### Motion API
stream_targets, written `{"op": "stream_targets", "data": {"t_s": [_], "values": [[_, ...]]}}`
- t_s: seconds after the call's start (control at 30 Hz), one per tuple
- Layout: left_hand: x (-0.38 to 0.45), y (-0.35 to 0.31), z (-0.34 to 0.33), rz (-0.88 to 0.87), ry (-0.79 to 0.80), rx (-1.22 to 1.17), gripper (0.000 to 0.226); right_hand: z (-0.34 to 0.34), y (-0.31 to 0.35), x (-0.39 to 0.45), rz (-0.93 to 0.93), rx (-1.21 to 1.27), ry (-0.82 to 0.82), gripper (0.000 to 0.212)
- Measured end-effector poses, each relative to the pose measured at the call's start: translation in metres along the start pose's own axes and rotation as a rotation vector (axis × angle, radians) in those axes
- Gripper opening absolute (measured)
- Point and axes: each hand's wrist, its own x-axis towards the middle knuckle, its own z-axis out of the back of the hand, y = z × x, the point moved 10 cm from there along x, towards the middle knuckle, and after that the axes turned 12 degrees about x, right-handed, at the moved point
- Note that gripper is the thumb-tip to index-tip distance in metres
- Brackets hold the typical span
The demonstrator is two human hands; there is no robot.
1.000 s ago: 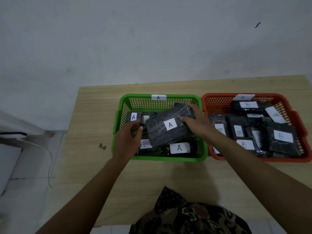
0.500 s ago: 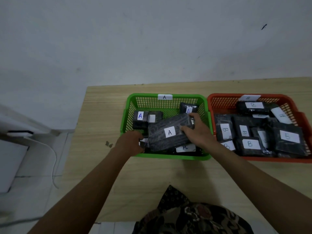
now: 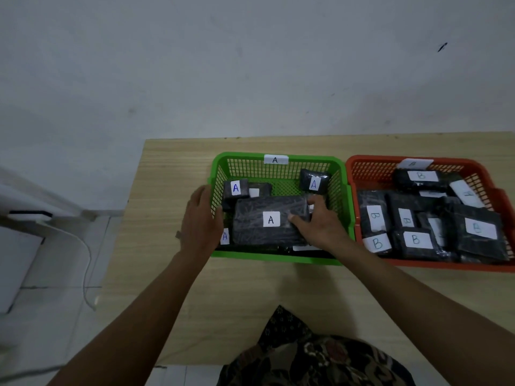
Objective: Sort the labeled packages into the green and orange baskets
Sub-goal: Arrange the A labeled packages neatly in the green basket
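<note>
The big black package marked A lies long side left to right in the green basket, hiding packages below, right hand fingers holding its end, left hand open at the basket's side.

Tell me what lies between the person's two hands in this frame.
In the head view, the large A package lies between the left hand and right hand, inside the green basket.

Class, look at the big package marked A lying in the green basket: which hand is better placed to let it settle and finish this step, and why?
Right. The right hand rests on the big A package at its right end, inside the green basket. The left hand is outside the basket's left wall, off the package.
</note>
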Motion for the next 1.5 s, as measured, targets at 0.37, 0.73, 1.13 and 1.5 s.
{"op": "stream_targets", "data": {"t_s": [0.37,0.73,1.13,1.5], "values": [[0.003,0.023,-0.015,0.182,-0.018,-0.103,0.044,-0.006,0.003,0.007,-0.020,0.039,0.037,0.041],[-0.002,0.028,-0.029,0.290,-0.030,-0.147,0.046,0.017,-0.004,0.007,-0.130,-0.289,0.285,0.036],[0.060,-0.034,-0.017,-0.047,-0.061,-0.006,0.042,0.045,0.059,0.068,0.243,-0.465,-0.113,0.039],[0.148,-0.106,-0.063,-0.418,0.157,0.036,0.049,0.033,0.048,0.098,0.253,-0.869,0.000,0.046]]}}
